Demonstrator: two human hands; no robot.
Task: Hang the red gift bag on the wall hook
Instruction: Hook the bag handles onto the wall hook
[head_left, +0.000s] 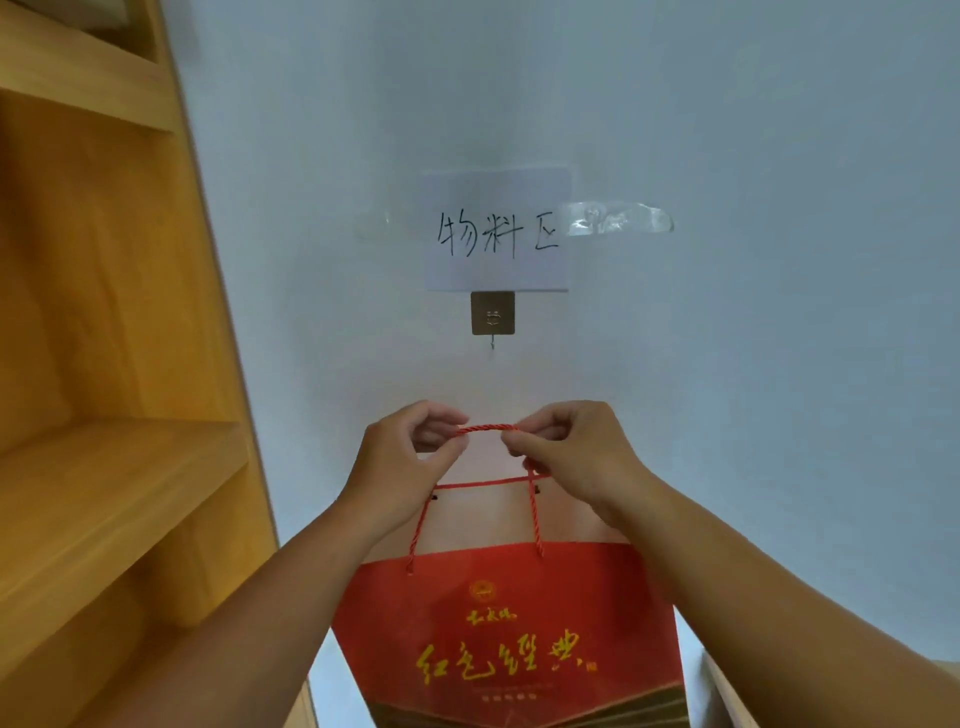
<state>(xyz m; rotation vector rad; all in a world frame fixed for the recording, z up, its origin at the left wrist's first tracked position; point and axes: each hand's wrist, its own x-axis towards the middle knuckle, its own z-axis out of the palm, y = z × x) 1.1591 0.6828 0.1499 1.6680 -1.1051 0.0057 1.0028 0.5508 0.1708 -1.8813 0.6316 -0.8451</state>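
Observation:
The red gift bag (511, 629) with yellow lettering hangs in front of me, low in the head view, close to the white wall. Its red cord handle (487, 428) is stretched level between my two hands. My left hand (402, 457) pinches the cord's left end and my right hand (569, 449) pinches its right end. The wall hook (492, 314), a small metal hook on a square brown adhesive plate, sits on the wall straight above the handle, a short gap away, with nothing on it.
A white paper sign (496, 231) with handwritten characters is taped just above the hook. A wooden shelf unit (104, 364) fills the left side, its edge close to my left forearm. Bare white wall (779, 364) extends to the right.

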